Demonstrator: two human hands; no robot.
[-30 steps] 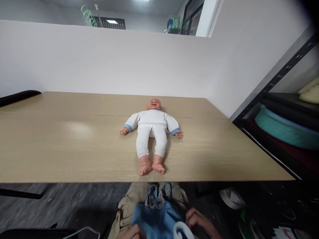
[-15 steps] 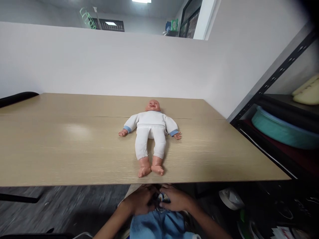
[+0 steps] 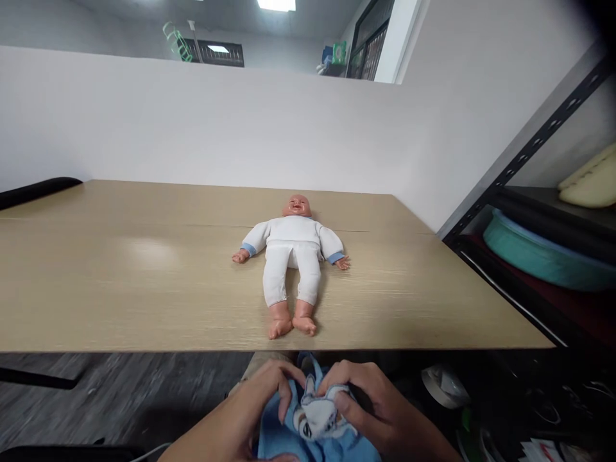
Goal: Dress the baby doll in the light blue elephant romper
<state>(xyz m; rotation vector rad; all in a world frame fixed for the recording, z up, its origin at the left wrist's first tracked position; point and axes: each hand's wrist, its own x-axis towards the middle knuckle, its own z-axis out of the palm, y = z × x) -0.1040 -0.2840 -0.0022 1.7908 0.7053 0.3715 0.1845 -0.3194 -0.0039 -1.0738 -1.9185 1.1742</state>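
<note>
The person had both hands below the near edge of the pale wood-look table (image 3: pixel 144 295), busy w/ a soft blue cloth garment (image 3: pixel 332 448) w/ a white animal-face patch (image 3: pixel 317 416). It was down in front of the body, nr a beige trouser leg (image 3: pixel 262 363), w/ a thin blue fabric strap (image 3: pixel 316 369) sticking up btwn the hands. Right hand (image 3: pixel 360 394): thumb & forefinger pinching cloth at the patch's upper corner, other fingers curled behind. Left hand (image 3: pixel 272 388): fingers bent & a bit spread over the patch's other side, touching the cloth; couldn't tell if they were pinching any. Up on the tabletop, abt in the middle, I saw a baby doll in a white cloth suit w/ blue cuffs (image 3: pixel 292 240), flat on its back, head twd the plain white wall (image 3: pixel 216 128), arms out, feet just short of the near edge, well apart from both hands. Off to the right: a dark perforated metal rack (image 3: pixel 529 146) w/ a rounded teal item (image 3: pixel 543 253) on one shelf & a cream-coloured one (image 3: pixel 590 179) above. Under the table, same side, a white ring-shaped thing (image 3: pixel 440 387); floor (image 3: pixel 135 391) = dark grey, streaky.
</note>
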